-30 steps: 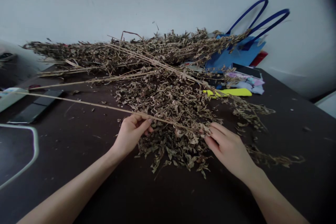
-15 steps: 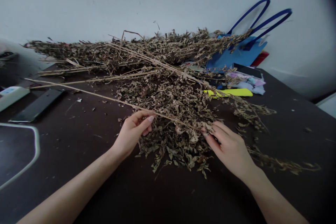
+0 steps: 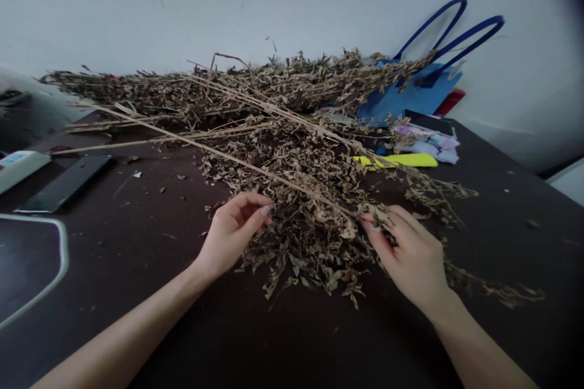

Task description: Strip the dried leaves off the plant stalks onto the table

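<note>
A long dry stem (image 3: 219, 154) slants from the upper left down to my right hand (image 3: 406, 249), whose thumb and fingers are closed on its leafy end. Just below the stem, apart from it, is my left hand (image 3: 239, 228), with thumb and fingertips pressed together; whatever it may pinch is too small to make out. Between and beneath both hands lies a heap of dried leaves (image 3: 301, 243). The leafy tip of a branch sticks out to the right beyond my right hand.
A big bundle of dried plants (image 3: 283, 82) lies along the wall. Behind on the right are a blue bag (image 3: 415, 94), a yellow strip (image 3: 410, 160) and crumpled cloth (image 3: 426, 137). On the left are a dark phone (image 3: 66, 183), a white block (image 3: 20, 167) and a white cable (image 3: 64, 249).
The stem has come away from my left hand, and its far end has swung up and away. My right hand has shifted slightly right with the leafy end.
</note>
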{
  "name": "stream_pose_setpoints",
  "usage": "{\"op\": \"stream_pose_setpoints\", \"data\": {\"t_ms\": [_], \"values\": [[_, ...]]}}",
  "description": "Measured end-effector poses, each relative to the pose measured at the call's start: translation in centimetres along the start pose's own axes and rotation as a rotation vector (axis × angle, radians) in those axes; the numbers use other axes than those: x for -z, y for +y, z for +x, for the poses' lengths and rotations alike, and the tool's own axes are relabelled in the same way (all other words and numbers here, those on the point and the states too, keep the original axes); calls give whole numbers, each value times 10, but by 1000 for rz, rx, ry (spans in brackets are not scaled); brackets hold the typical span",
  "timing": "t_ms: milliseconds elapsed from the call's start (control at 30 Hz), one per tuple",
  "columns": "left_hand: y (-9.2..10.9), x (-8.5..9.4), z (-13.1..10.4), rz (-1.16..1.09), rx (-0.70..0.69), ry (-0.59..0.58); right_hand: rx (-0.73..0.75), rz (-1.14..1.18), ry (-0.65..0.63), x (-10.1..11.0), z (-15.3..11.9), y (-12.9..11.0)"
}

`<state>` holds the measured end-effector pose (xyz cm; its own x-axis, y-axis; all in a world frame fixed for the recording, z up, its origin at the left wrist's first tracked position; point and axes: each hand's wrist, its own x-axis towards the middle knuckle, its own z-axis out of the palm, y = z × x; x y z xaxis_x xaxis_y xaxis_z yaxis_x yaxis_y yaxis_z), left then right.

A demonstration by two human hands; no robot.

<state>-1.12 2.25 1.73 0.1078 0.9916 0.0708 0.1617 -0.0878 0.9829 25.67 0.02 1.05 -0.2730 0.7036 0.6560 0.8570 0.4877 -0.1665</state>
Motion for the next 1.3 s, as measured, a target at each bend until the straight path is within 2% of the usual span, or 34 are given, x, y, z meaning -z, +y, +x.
{"op": "stream_pose_setpoints", "data": {"t_ms": [67, 167, 200, 233, 267, 367, 467, 600, 700, 800, 867, 933, 1033, 1133, 1233, 1300], "values": [[5, 1, -6, 43, -1, -216, 0, 11, 4, 0, 0, 0], [12, 0, -15, 156, -42, -698, -8, 34, -4, 1, 1, 1], [13, -1, -17, 200, -84, -810, -9, 40, -6, 2, 1, 1], [12, -2, -18, 245, -136, -872, -9, 42, -9, 2, 1, 1], [10, -4, -19, 291, -188, -886, -7, 40, -10, 1, 1, 1], [-3, -6, -16, 454, -294, -733, -6, 31, -22, 1, 0, 1], [-19, -5, -9, 645, -332, -546, -18, 39, -46, 0, -1, 0], [-21, -6, -6, 724, -393, -460, -6, 40, -25, 0, 0, 0], [-10, -14, -16, 693, -516, -518, 3, 36, -7, 1, 1, -1], [-5, -27, -30, 710, -712, -763, 4, 41, -19, 0, 1, -2], [-11, -32, -35, 731, -807, -851, 11, 41, -22, -2, 0, -3], [-21, -34, -34, 797, -795, -839, 30, 27, -9, -3, -2, -2], [-29, -28, -25, 953, -675, -650, 53, -5, 4, -5, -4, 0], [-25, -22, -17, 1081, -620, -500, 61, -31, 2, -6, -5, 2], [-14, -23, -21, 1061, -612, -504, 54, -25, -11, -6, -5, 2], [-10, -26, -27, 1021, -545, -532, 45, -13, -16, -6, -5, 2]]}}
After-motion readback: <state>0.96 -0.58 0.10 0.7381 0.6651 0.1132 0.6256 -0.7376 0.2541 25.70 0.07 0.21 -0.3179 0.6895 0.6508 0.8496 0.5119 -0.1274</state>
